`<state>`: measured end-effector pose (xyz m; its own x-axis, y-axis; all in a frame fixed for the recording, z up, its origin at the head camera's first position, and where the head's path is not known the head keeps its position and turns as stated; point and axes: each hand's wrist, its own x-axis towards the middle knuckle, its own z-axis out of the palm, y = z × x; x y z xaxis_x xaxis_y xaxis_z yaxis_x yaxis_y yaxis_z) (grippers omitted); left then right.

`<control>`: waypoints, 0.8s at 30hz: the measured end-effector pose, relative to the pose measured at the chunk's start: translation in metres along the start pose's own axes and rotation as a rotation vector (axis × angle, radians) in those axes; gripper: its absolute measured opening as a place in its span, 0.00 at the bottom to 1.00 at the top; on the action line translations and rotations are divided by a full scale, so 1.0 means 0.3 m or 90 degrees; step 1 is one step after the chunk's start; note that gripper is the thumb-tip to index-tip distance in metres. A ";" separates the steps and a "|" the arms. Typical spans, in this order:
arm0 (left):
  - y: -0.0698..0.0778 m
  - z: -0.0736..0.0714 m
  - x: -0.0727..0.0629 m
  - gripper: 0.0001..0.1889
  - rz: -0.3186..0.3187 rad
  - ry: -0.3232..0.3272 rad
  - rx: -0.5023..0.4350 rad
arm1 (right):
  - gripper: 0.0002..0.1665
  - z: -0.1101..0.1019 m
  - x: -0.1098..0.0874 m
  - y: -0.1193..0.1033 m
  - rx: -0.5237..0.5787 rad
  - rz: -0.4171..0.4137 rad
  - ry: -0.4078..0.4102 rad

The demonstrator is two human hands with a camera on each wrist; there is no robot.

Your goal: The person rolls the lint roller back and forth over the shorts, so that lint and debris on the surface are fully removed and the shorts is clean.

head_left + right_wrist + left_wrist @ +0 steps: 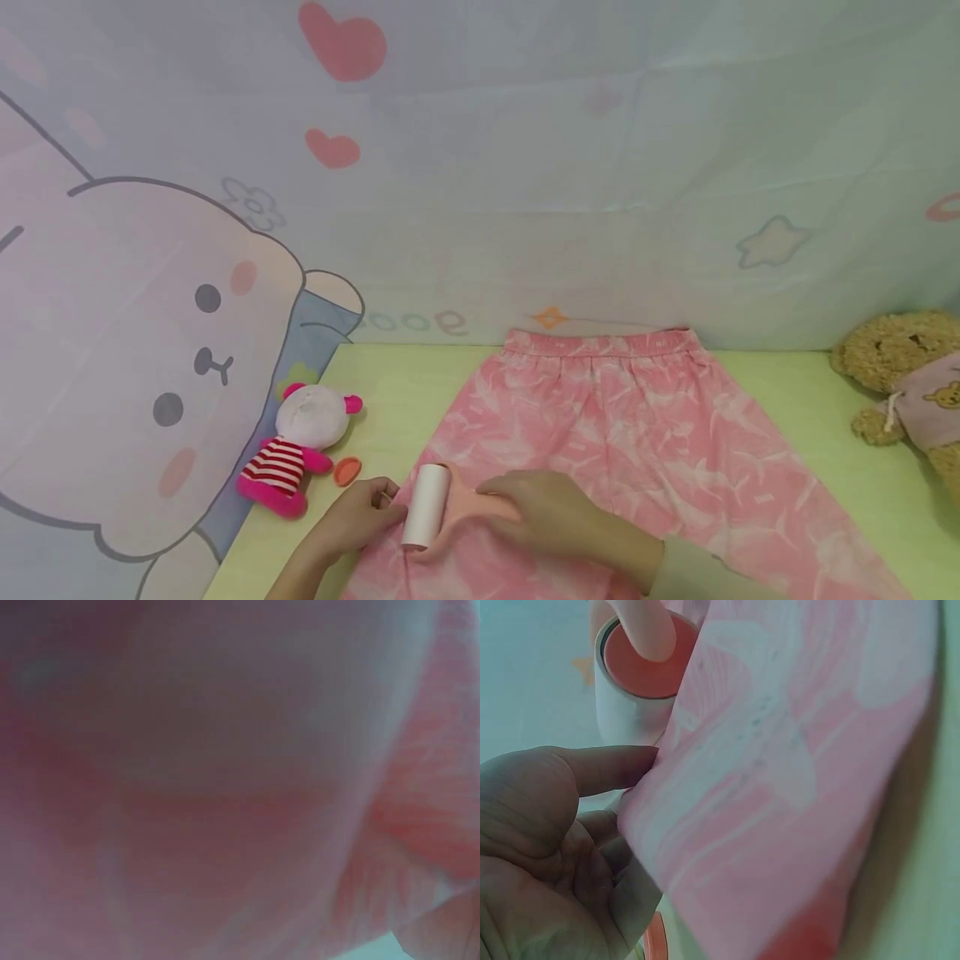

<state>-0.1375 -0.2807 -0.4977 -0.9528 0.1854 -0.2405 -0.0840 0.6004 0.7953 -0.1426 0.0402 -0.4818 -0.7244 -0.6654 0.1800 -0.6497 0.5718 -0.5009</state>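
Note:
A pink skirt (637, 433) with a white leaf-like print and a gathered waistband lies spread out, waistband away from me. My right hand (543, 512) grips the peach handle of a lint roller (427, 507), whose white roll lies over the skirt's left side. Close beside the roll, my left hand (363, 517) pinches the skirt's left edge. The left wrist view shows thumb and fingers of the left hand (562, 825) on the lifted cloth (742, 787), with the roller's end (641, 664) just beyond. Blurred pink cloth (225, 877) fills most of the right wrist view.
A plush toy (311, 417) with a striped red-and-white top lies at the left, an orange oval piece (347, 472) next to it. At the right edge lies a brown teddy bear (892, 350). A printed cloth backdrop (525, 167) rises behind the pale yellow-green table (420, 367).

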 end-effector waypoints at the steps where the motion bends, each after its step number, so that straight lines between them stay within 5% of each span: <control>1: 0.000 0.000 0.000 0.07 0.001 -0.001 -0.001 | 0.22 0.001 0.004 -0.002 0.002 -0.002 -0.002; 14: -0.001 -0.001 -0.003 0.07 0.006 -0.008 -0.018 | 0.22 -0.028 0.034 0.067 0.082 0.043 0.029; 24: 0.011 0.000 -0.010 0.08 -0.011 -0.005 -0.014 | 0.19 -0.084 0.105 0.125 0.068 0.049 0.076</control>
<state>-0.1351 -0.2794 -0.4944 -0.9487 0.1812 -0.2590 -0.1074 0.5859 0.8033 -0.1955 0.0528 -0.4734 -0.7977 -0.5559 0.2339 -0.5673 0.5601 -0.6037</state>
